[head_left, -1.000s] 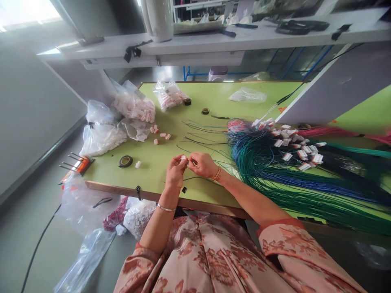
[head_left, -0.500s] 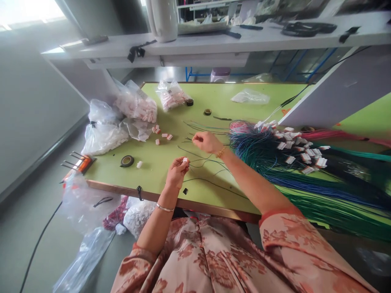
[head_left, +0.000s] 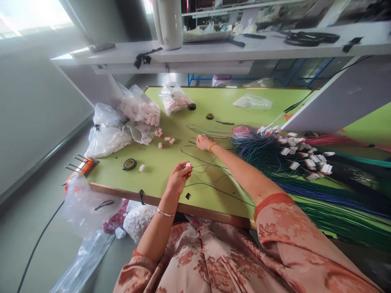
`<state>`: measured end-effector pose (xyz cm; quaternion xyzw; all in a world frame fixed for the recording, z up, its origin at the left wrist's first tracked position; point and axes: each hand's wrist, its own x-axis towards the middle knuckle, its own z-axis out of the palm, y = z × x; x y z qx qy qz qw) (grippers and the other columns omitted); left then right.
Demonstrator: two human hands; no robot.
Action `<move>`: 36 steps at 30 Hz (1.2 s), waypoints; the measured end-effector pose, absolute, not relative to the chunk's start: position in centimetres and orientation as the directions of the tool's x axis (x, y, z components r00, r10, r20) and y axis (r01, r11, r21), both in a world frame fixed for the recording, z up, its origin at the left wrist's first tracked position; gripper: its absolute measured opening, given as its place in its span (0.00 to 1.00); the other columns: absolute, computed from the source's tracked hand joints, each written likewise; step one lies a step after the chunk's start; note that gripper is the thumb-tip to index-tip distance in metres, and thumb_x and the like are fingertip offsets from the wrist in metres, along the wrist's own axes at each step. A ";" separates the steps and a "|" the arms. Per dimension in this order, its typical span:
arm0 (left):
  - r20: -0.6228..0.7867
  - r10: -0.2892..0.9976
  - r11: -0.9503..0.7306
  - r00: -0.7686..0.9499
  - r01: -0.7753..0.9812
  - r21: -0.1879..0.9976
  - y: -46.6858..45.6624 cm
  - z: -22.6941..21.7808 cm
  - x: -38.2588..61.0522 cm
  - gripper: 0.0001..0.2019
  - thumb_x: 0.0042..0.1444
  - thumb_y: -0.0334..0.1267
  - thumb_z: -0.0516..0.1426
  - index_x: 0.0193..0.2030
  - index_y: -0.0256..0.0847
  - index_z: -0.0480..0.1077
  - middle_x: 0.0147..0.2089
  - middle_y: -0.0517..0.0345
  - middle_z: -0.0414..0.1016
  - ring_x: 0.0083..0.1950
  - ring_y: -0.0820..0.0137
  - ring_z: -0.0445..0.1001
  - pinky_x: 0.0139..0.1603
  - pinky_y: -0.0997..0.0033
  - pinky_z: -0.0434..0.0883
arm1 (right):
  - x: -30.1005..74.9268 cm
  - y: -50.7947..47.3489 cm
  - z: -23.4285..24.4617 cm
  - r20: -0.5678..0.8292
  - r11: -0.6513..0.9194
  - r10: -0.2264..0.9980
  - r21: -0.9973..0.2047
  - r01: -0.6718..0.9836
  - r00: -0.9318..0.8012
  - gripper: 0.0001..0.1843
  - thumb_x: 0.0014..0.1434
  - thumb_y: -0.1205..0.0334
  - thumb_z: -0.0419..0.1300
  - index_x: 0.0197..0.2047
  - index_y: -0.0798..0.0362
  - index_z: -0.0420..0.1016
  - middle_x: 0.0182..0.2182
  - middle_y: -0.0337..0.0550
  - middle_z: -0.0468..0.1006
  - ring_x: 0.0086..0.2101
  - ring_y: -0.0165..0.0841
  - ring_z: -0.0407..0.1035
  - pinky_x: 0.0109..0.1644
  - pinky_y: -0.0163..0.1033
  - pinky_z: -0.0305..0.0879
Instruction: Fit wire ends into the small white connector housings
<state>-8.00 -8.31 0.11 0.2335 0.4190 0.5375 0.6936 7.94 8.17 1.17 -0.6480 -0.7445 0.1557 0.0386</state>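
Note:
My left hand [head_left: 179,178] is closed in a pinch near the table's front edge. Between its fingertips sits a small white connector [head_left: 188,165], with thin dark wires [head_left: 210,165] trailing from it to the right. Further back, my right hand [head_left: 205,143] has its fingers drawn together at the loose wire ends. Whatever it pinches is too small to make out. To its right lies a large bundle of blue, green and pink wires [head_left: 250,142], many ending in white-and-orange connectors [head_left: 310,163].
Loose connectors [head_left: 160,145] lie left of my hands, with a black tape roll [head_left: 130,164] nearer the front. Plastic bags of connectors [head_left: 139,108] stand at the back left. An orange holder with metal prongs [head_left: 87,167] sits at the left corner. A shelf [head_left: 201,53] crosses above the table.
The whole view has shifted slightly down and right. My left hand still holds the connector. My right hand stays by the wire ends, its wrist and fingers turned a little.

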 end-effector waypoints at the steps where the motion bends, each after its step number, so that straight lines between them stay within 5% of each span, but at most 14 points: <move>1: -0.329 0.941 0.314 0.075 -0.551 0.773 -8.3 0.1 -8.0 0.17 0.40 0.32 0.69 0.38 0.35 0.72 0.33 0.55 0.77 0.30 0.78 0.70 0.32 0.77 0.66 | 7.9 8.1 1.1 -0.129 0.115 0.979 -0.288 0.951 -0.157 0.15 0.60 0.63 0.55 0.45 0.58 0.79 0.46 0.61 0.79 0.45 0.45 0.74 0.44 0.41 0.66; 8: -0.330 0.941 0.314 0.074 -0.556 0.770 -8.4 -0.1 -8.1 0.18 0.41 0.33 0.70 0.40 0.34 0.72 0.34 0.54 0.77 0.30 0.79 0.71 0.32 0.78 0.66 | 7.4 8.6 0.6 -0.158 0.112 0.974 -0.298 0.948 -0.164 0.13 0.59 0.64 0.56 0.45 0.58 0.77 0.46 0.60 0.79 0.44 0.45 0.74 0.44 0.41 0.66; 14: -0.322 0.944 0.306 0.072 -0.558 0.771 -8.3 0.1 -8.2 0.17 0.41 0.32 0.69 0.39 0.34 0.72 0.34 0.55 0.76 0.29 0.79 0.70 0.31 0.78 0.66 | 8.5 8.6 0.0 -0.010 0.131 0.989 -0.408 0.903 -0.148 0.13 0.62 0.66 0.51 0.47 0.56 0.73 0.40 0.55 0.80 0.37 0.37 0.72 0.40 0.37 0.62; 22: -0.307 0.950 0.279 0.050 -0.572 0.771 -7.8 1.2 -7.2 0.15 0.42 0.31 0.68 0.38 0.37 0.71 0.34 0.58 0.75 0.31 0.79 0.69 0.33 0.77 0.64 | 8.0 7.5 1.6 0.217 0.330 0.942 -0.740 0.586 -0.257 0.08 0.55 0.62 0.55 0.34 0.56 0.73 0.30 0.42 0.77 0.29 0.28 0.67 0.37 0.32 0.61; 36: -0.375 0.922 0.329 0.099 -0.711 0.622 -5.5 1.2 -5.2 0.10 0.51 0.21 0.57 0.38 0.39 0.69 0.33 0.60 0.73 0.31 0.79 0.70 0.35 0.79 0.68 | 9.9 -1.7 2.3 0.336 0.421 0.897 -0.848 0.321 -0.287 0.09 0.49 0.57 0.59 0.27 0.55 0.72 0.23 0.39 0.73 0.25 0.27 0.62 0.30 0.33 0.58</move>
